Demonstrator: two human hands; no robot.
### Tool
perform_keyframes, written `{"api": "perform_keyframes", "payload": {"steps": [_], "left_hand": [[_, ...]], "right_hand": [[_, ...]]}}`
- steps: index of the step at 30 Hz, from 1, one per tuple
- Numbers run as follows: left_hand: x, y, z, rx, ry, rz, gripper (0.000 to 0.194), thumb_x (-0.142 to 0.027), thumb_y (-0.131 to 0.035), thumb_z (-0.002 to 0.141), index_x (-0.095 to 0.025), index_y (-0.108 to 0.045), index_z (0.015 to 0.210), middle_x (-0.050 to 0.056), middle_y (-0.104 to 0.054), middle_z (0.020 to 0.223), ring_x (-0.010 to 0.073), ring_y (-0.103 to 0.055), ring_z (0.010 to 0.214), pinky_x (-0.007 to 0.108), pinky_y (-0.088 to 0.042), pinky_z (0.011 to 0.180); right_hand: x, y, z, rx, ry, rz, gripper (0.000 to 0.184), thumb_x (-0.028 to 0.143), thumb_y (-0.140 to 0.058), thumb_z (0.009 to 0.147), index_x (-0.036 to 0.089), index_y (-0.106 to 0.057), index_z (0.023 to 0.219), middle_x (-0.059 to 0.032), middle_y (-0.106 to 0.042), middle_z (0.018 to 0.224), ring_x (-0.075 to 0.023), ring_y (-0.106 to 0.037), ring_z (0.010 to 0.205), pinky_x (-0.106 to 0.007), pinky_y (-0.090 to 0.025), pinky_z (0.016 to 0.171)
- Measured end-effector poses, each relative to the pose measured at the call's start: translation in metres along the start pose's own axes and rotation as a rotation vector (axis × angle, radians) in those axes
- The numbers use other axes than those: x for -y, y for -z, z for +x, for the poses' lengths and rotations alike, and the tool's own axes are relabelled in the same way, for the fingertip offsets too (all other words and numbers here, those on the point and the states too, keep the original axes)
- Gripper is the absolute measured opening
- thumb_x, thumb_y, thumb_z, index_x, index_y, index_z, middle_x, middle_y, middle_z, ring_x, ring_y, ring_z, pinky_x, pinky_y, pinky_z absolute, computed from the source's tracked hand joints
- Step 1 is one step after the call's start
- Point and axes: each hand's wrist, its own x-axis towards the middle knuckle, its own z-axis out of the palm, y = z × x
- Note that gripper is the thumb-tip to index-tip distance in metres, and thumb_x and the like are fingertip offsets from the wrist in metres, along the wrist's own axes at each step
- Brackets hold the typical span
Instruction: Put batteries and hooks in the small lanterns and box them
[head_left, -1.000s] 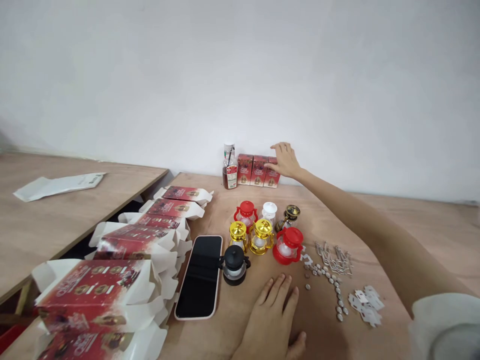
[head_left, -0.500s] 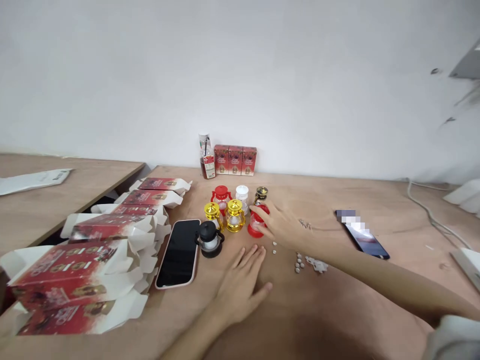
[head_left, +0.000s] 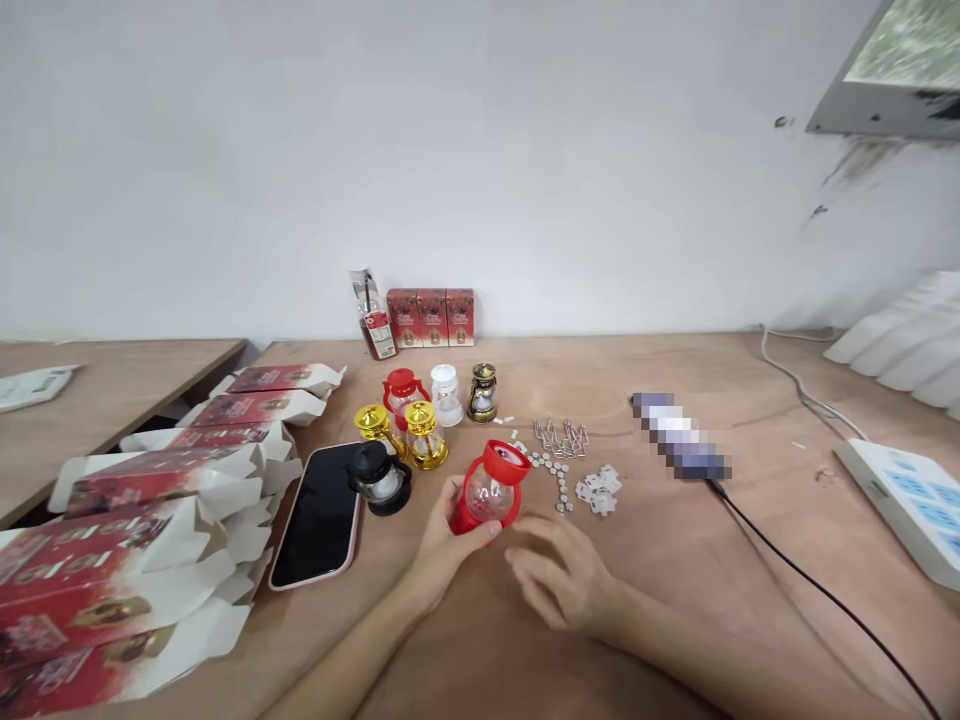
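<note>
A small red toy lantern is held in my left hand, which is closed around its base with the thumb across the front. The lantern leans, its cap up and to the right. Just right of it, my right hand has loosely curled fingers that are apart, with nothing visible in them. Beyond my hands stand a black lantern, two gold lanterns, the nearer to me being a gold lantern, another red lantern, a white lantern and a bronze lantern.
Button cells, bent wire handles and white plastic tabs lie beyond my right hand. A phone and open red cartons are on the left. Closed boxes and a bottle stand by the wall. A power strip sits right.
My right hand moved from the boxes at the wall to the front red lantern, then back towards me. That lantern is now lifted in my left hand, which lay flat before. The view turned right.
</note>
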Motion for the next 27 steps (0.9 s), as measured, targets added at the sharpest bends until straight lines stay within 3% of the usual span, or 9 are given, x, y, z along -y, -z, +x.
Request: {"api": "perform_keyframes", "payload": {"steps": [3, 6, 12, 19, 23, 27], "left_hand": [[-0.003, 0.005, 0.012, -0.08, -0.03, 0.085, 0.048, -0.026, -0.085, 0.05, -0.019, -0.05, 0.083, -0.004, -0.06, 0.079, 0.0121, -0.057, 0.074, 0.022, -0.045, 0.071], [-0.006, 0.011, 0.023, -0.06, -0.028, 0.112, 0.052, -0.022, -0.086, 0.047, -0.019, -0.05, 0.084, -0.004, -0.06, 0.081, 0.0127, -0.057, 0.076, 0.022, -0.045, 0.071], [-0.008, 0.018, 0.022, -0.042, -0.014, 0.041, 0.055, -0.022, -0.087, 0.043, -0.018, -0.052, 0.085, -0.002, -0.062, 0.082, 0.0142, -0.059, 0.075, 0.024, -0.047, 0.069], [-0.007, 0.015, 0.017, -0.035, -0.076, 0.094, 0.055, -0.022, -0.087, 0.046, -0.019, -0.05, 0.087, -0.002, -0.062, 0.082, 0.0141, -0.059, 0.077, 0.024, -0.048, 0.071], [-0.005, 0.017, 0.017, -0.037, -0.149, 0.096, 0.054, -0.023, -0.084, 0.056, -0.02, -0.052, 0.099, 0.0, -0.062, 0.096, 0.0162, -0.059, 0.091, 0.027, -0.048, 0.082], [-0.006, 0.021, 0.016, -0.031, -0.128, 0.079, 0.062, -0.025, -0.082, 0.059, -0.022, -0.051, 0.113, 0.003, -0.06, 0.111, 0.0206, -0.057, 0.105, 0.03, -0.046, 0.09]], "right_hand": [[-0.02, -0.005, -0.004, 0.024, -0.214, -0.171, 0.014, 0.009, -0.047, 0.086, 0.015, -0.058, 0.093, -0.01, -0.061, 0.091, -0.0213, -0.053, 0.085, -0.035, -0.048, 0.073], [-0.039, -0.013, 0.0, 0.139, -0.312, -0.348, 0.011, 0.019, -0.052, 0.089, 0.016, -0.062, 0.087, -0.01, -0.064, 0.089, -0.0246, -0.051, 0.082, -0.038, -0.042, 0.07], [-0.056, -0.026, 0.005, 0.328, -0.295, -0.307, 0.014, 0.022, -0.056, 0.089, 0.02, -0.068, 0.081, -0.0071, -0.066, 0.084, -0.0242, -0.05, 0.085, -0.038, -0.038, 0.073], [-0.059, -0.025, 0.001, 0.382, -0.313, -0.233, 0.015, 0.024, -0.055, 0.091, 0.018, -0.065, 0.081, -0.0073, -0.064, 0.084, -0.022, -0.05, 0.083, -0.035, -0.039, 0.075], [-0.058, -0.024, 0.0, 0.342, -0.306, -0.219, 0.017, 0.027, -0.055, 0.091, 0.018, -0.065, 0.082, -0.0071, -0.064, 0.082, -0.022, -0.049, 0.081, -0.034, -0.039, 0.074], [-0.058, -0.02, 0.0, 0.392, -0.285, -0.143, 0.017, 0.022, -0.051, 0.092, 0.018, -0.065, 0.082, -0.0066, -0.065, 0.085, -0.0209, -0.05, 0.081, -0.034, -0.041, 0.075]]}}
